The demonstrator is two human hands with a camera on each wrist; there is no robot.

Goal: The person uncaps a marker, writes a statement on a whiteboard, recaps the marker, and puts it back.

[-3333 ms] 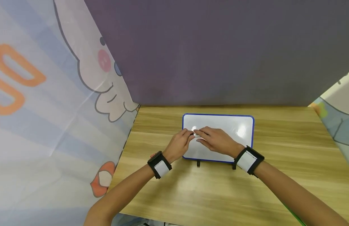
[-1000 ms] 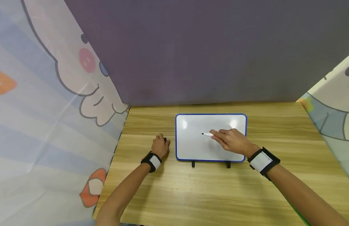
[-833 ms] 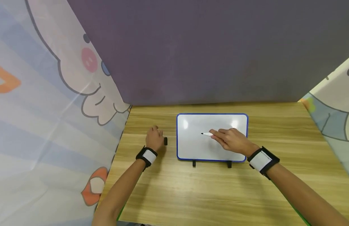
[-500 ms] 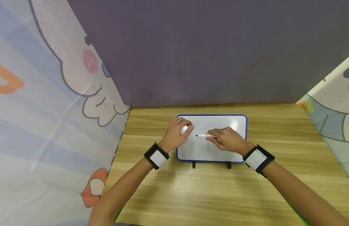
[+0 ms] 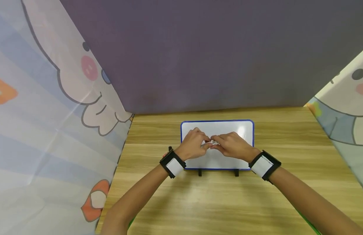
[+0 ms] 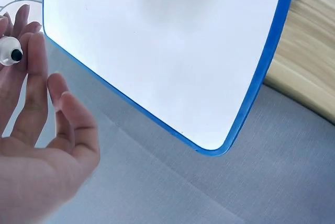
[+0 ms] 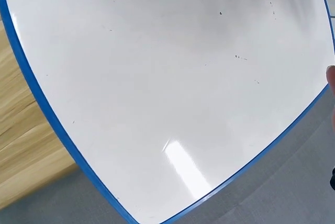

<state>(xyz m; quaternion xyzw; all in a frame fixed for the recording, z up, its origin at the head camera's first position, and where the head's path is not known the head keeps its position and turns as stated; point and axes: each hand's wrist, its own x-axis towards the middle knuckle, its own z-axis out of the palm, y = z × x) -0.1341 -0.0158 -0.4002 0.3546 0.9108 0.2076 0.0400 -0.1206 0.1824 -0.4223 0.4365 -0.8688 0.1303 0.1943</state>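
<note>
A white marker (image 5: 214, 142) with a black tip is held above the whiteboard (image 5: 225, 163), which has a blue rim. My right hand (image 5: 234, 146) pinches the marker's body between thumb and fingers. The thumb and fingertips of my left hand (image 5: 193, 143) close on its tip end and hide the tip in the head view. In the left wrist view, the marker's black-tipped end (image 6: 11, 52) shows between the fingers. Only a fingertip (image 7: 331, 75) shows at the right edge of the right wrist view. A short black cap (image 5: 170, 148) stands on the table, partly hidden by the left wristband.
Two black feet (image 5: 200, 172) stick out under the whiteboard's front edge on the wooden table (image 5: 216, 202). A grey panel (image 5: 199, 55) rises behind the table. Printed cartoon sheets (image 5: 64, 130) hang at both sides. A few dark specks mark the board.
My left hand set the black cap on the table, left it, and came back right to the marker. My right hand has kept hold of the marker and shifted slightly left.
</note>
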